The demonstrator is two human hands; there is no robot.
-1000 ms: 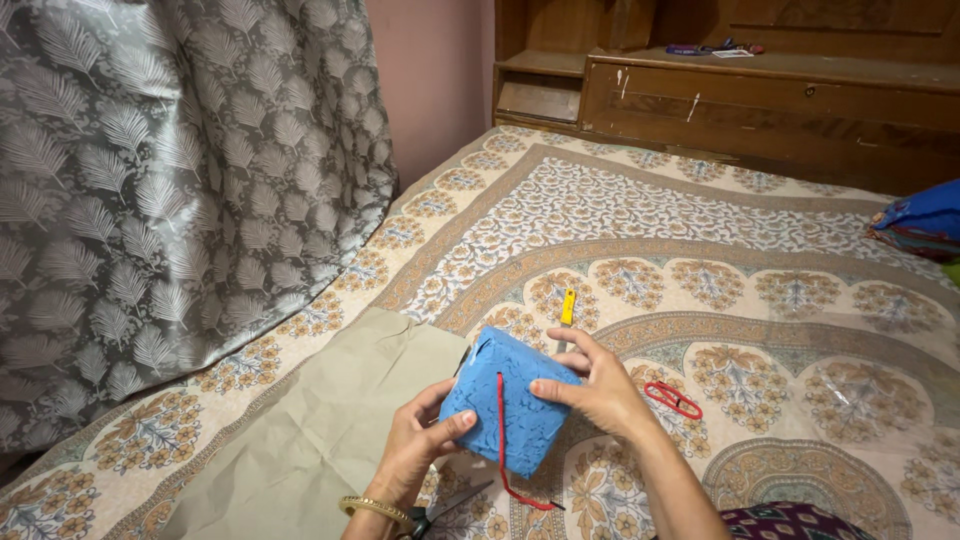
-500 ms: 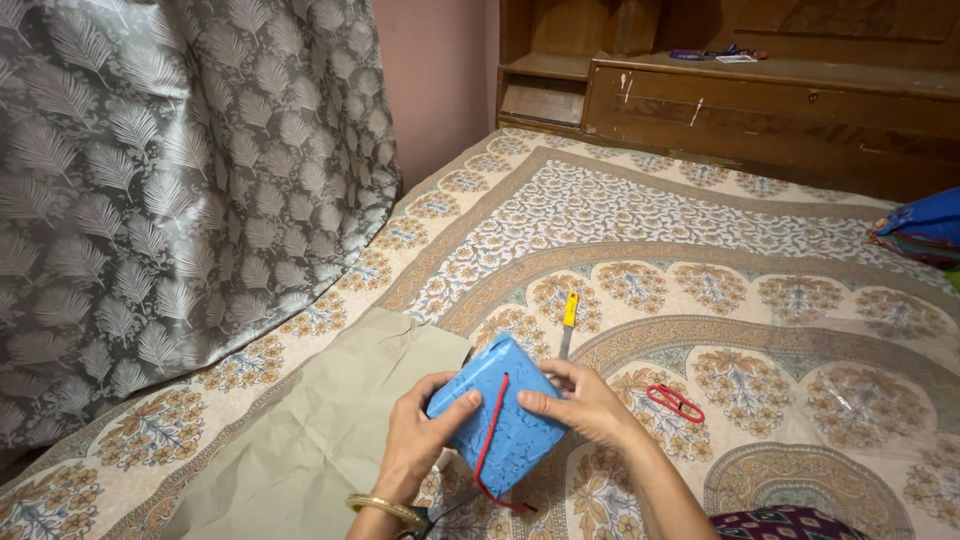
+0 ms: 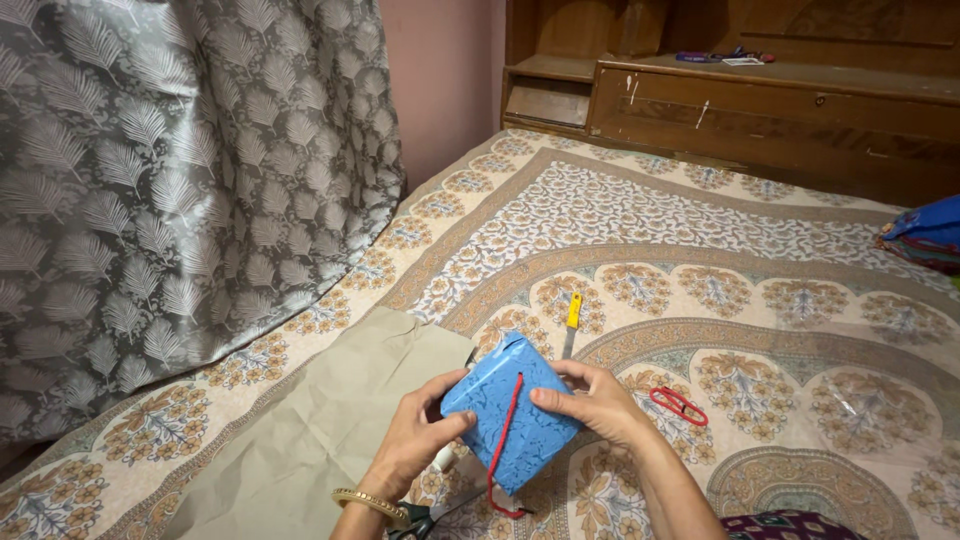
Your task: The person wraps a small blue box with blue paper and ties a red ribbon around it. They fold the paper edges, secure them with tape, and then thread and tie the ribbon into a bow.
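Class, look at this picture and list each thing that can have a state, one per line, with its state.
Blue wrapped box: held up off the bed, tilted.
Red ribbon: draped over the box, end hanging loose.
Left hand: gripping the box.
Right hand: gripping the box.
Yellow-handled cutter: lying flat.
Red snips: lying flat.
Brown paper: spread out, creased.

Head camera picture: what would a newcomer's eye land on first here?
Most likely the bright blue wrapped box, held low in the middle above a patterned bed sheet by the left hand and the right hand, with a red ribbon running down its face. A grey leaf-patterned curtain fills the left side, and a sheet of brown paper lies under the hands.
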